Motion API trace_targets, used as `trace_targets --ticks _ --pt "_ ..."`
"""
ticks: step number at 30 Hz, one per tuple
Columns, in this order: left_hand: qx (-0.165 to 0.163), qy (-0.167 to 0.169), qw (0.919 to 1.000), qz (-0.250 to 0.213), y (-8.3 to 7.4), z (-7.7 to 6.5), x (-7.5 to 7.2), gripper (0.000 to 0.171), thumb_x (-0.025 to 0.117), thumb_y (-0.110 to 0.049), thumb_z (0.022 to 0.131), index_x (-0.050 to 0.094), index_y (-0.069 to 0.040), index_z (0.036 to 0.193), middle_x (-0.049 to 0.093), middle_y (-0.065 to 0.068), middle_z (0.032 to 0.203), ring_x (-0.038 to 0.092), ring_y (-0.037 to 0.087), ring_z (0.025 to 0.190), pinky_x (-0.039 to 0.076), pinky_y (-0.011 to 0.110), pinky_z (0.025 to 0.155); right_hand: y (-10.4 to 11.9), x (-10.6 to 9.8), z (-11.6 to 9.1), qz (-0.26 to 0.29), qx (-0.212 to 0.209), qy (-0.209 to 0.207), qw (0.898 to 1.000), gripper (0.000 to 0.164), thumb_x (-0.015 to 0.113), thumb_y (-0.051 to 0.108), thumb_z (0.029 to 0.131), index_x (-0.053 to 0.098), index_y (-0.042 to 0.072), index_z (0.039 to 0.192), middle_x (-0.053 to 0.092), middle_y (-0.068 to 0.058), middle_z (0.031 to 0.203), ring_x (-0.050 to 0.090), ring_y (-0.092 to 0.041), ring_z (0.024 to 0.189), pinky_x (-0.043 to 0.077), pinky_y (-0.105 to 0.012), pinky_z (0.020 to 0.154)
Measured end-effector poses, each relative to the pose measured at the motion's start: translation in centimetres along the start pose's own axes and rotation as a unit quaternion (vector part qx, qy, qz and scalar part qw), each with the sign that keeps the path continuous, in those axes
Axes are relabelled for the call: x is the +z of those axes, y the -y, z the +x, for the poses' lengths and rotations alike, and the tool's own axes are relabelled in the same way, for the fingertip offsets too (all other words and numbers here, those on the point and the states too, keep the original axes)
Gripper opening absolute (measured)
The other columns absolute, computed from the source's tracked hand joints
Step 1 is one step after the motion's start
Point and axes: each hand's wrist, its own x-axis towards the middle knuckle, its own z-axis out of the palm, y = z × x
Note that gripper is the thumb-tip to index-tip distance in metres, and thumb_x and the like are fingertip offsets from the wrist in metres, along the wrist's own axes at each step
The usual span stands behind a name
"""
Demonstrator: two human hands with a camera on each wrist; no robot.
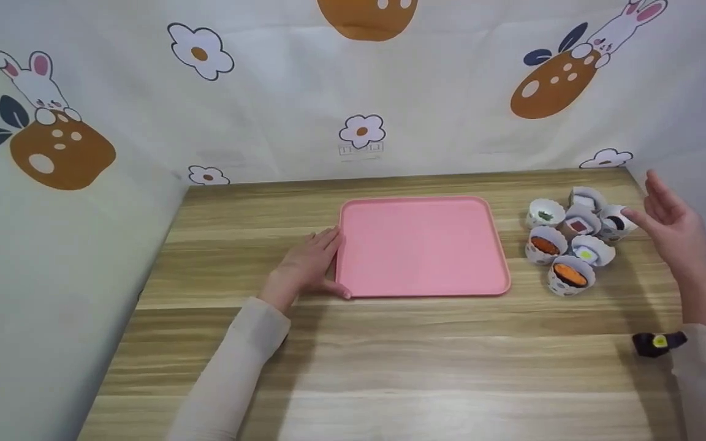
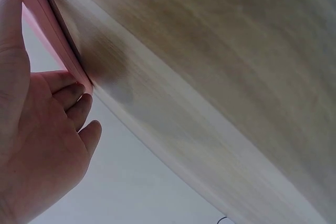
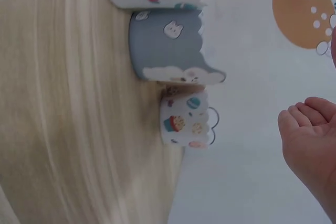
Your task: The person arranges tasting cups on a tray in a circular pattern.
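A pink rectangular tray (image 1: 420, 248) with a raised rim lies on the wooden table. My left hand (image 1: 307, 263) rests along its left edge, fingers spread over the side and thumb at the near corner. In the left wrist view the fingertips meet the tray rim (image 2: 58, 35). To the right of the tray stand several paper baking cups with sushi-like pieces in them. The nearest cup (image 1: 564, 288) holds an orange-topped piece. My right hand (image 1: 678, 229) is raised beside the rightmost cup (image 1: 611, 233), fingers loose and holding nothing, its thumb overlapping that cup in the head view.
More cups are clustered together: one with a red-brown topping (image 1: 546, 246), one with a green bit (image 1: 545, 214) and one with a yellow-green centre (image 1: 589, 254). A patterned cloth (image 1: 285, 110) hangs behind the table (image 1: 390, 367). A small black camera (image 1: 658, 343) sits at my right wrist.
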Motion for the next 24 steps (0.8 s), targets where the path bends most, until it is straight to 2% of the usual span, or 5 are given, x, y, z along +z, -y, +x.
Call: trace_targets --ticks 5,8,16,19,24 --pt "-0.005 0.005 1.0 0.003 0.0 0.0 -0.1 0.127 0.069 -0.076 0.073 0.008 -0.006 0.161 0.005 0.01 0.17 0.008 0.026 0.158 0.008 0.043 0.13 -1.2 -0.6 0.6 -0.093 0.027 -0.01 0.995 0.075 0.059 0.018 0.1 0.014 0.021 0.16 0.009 0.005 0.168 0.011 -0.009 0.155 0.019 -0.01 0.12" --pt "-0.006 0.007 1.0 0.0 0.0 0.0 -0.1 0.128 0.069 -0.076 0.073 0.007 -0.007 0.161 0.005 0.01 0.17 0.007 0.026 0.158 0.008 0.043 0.13 -1.8 -0.8 0.9 -0.12 0.039 -0.011 0.992 0.076 0.059 0.022 0.1 0.012 0.021 0.161 0.008 0.005 0.168 0.01 -0.01 0.155 0.019 -0.011 0.12" --pt "-0.01 0.008 0.9999 0.006 -0.1 0.0 -0.1 0.129 0.067 -0.078 0.072 0.006 -0.007 0.161 0.004 0.009 0.17 0.008 0.025 0.158 0.008 0.042 0.13 -3.6 -1.3 1.7 -0.113 0.067 0.004 0.991 0.078 0.06 0.023 0.1 0.011 0.021 0.16 0.006 0.006 0.167 0.009 -0.008 0.155 0.016 -0.01 0.12" --pt "-0.009 0.008 0.9999 0.007 -0.1 -0.1 -0.3 0.128 0.069 -0.076 0.072 0.008 -0.006 0.16 0.005 0.01 0.17 0.008 0.026 0.158 0.009 0.042 0.13 -4.3 -1.6 1.7 -0.068 0.069 0.016 0.995 0.079 0.061 0.019 0.099 0.011 0.017 0.16 0.005 0.004 0.167 0.006 -0.01 0.155 0.014 -0.011 0.121" --pt "-0.009 0.012 0.9998 0.014 -0.2 -0.1 -0.4 0.127 0.069 -0.075 0.073 0.009 -0.005 0.16 0.007 0.011 0.17 0.009 0.026 0.157 0.01 0.042 0.13 -5.4 -1.9 1.9 -0.048 0.071 0.027 0.996 0.08 0.061 0.016 0.099 0.009 0.011 0.16 0.002 0.001 0.167 0.004 -0.012 0.155 0.013 -0.011 0.12"
